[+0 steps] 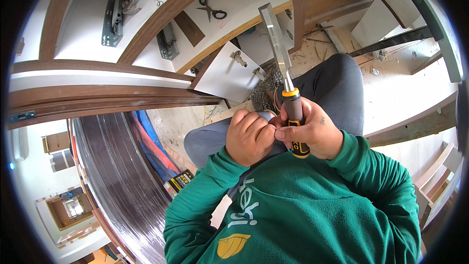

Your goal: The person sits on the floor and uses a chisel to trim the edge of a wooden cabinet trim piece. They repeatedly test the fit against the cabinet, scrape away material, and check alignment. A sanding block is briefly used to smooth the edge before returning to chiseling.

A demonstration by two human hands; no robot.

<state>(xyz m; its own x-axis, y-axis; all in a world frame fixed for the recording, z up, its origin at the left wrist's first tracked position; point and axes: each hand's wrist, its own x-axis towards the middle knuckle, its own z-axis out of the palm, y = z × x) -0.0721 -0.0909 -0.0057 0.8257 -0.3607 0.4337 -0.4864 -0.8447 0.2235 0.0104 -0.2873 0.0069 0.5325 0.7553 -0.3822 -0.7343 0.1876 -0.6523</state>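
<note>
My right hand (320, 129) grips a wood chisel (278, 49) by its dark handle with yellow trim. The wide steel blade points up and away from me, leaning slightly left. Close beside the handle, my left hand (250, 137) is closed, its fingers curled and its thumb side meeting my right fingertips. Whatever the left fingers pinch, if anything, is hidden. Both hands are in front of my chest, above my lap.
Black-handled scissors (211, 9) and a brown strip (189, 28) lie on a white cabinet panel. A white door (227, 76) with metal hinges leans below. Drawer slides (115, 19) sit at the upper left. Plastic-wrapped dark panels (117, 166) stand at left, near a small box (180, 180).
</note>
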